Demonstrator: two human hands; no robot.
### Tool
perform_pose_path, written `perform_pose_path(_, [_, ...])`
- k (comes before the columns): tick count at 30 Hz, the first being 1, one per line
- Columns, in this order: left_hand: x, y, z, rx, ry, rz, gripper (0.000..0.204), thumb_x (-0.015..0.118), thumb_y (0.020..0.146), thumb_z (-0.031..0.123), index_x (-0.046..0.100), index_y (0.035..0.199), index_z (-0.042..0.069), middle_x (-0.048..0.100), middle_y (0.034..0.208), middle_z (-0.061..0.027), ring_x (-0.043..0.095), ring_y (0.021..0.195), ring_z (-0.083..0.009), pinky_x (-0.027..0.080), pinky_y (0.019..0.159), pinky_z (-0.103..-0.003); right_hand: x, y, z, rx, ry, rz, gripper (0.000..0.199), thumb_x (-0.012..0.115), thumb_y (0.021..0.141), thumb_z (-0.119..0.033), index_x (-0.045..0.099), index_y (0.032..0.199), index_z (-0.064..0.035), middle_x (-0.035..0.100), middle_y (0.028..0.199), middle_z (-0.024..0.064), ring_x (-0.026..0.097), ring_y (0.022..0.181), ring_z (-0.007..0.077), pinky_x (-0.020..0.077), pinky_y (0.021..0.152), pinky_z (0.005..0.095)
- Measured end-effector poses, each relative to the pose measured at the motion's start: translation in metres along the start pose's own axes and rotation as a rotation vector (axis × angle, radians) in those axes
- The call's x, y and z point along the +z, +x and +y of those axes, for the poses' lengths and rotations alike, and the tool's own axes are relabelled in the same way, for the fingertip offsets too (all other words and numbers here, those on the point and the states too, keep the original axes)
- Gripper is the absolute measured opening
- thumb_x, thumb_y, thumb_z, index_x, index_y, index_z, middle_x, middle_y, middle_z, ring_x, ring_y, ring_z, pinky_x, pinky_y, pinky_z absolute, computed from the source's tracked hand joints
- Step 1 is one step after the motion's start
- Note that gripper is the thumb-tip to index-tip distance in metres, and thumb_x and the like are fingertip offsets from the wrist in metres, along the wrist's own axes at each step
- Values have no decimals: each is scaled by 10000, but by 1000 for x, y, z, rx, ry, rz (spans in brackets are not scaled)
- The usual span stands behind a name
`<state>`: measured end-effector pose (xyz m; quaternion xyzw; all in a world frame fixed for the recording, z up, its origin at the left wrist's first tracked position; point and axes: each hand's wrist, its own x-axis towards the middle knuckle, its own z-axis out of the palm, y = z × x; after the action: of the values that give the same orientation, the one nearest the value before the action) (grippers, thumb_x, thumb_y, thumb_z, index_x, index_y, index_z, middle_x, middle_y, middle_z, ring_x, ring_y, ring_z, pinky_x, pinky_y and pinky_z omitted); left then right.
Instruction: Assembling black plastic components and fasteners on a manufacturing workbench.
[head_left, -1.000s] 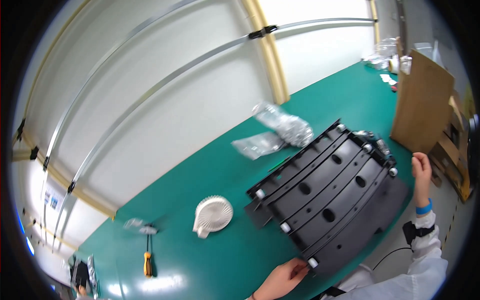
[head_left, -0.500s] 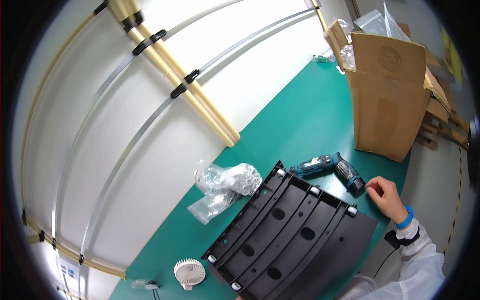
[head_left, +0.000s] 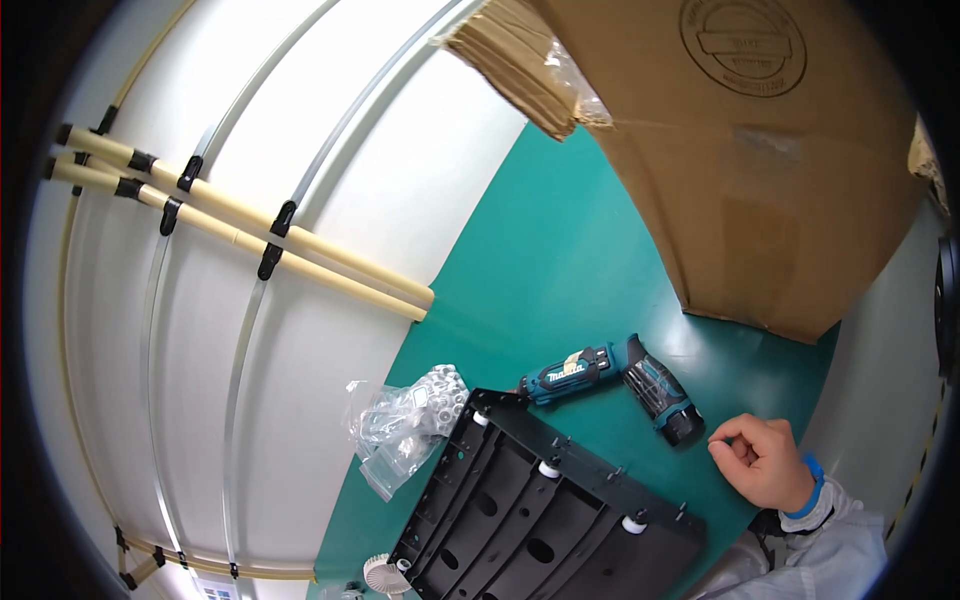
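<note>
The right hand (head_left: pixel 765 462), fingers pinched on something too small to tell, sits at the drill's (head_left: pixel 610 385) four o'clock and could nudge it off the desk (head_left: pixel 560 250); the left hand is out of view.

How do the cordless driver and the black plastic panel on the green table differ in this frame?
The cordless driver is teal and black, small and bent at its handle; the black plastic panel is all black, far larger, flat and ribbed with oval holes. The driver lies whole in view, nearest the right hand; the panel runs off the lower edge. Both rest on the green table.
</note>
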<state>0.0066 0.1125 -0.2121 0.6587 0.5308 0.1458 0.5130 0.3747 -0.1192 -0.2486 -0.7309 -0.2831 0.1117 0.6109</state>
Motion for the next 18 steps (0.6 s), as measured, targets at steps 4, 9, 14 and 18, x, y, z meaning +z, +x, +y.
perform_pose_path(4, [2,-10,3,-20,85,15,275,514,879,46,603,1138,19,626,770,-27,542,605,-138,422,553,-264,-2,2,0,-25,51,-11,84,705,803,-37,637,851,-40,399,462,-17,389,392,88,306,412,261])
perform_pose_path(9, [3,-14,2,-13,158,18,275,515,878,49,604,1136,16,626,772,-27,543,611,-139,427,558,-267,-4,4,3,-102,32,-17,111,726,767,-35,639,834,-47,386,459,-20,385,383,106,305,413,271])
perform_pose_path(14, [-4,-25,-5,-27,213,-9,274,517,878,51,606,1134,13,626,774,-27,544,617,-140,431,564,-269,-4,4,3,-122,8,3,108,725,774,-46,640,840,-49,372,455,-20,377,379,111,303,413,273])
perform_pose_path(18, [-11,-34,-13,-34,242,-35,273,519,877,53,607,1132,10,626,776,-26,545,622,-141,434,568,-271,-1,4,3,-110,23,13,86,706,804,-50,633,851,-46,365,456,-18,365,383,105,294,413,271])
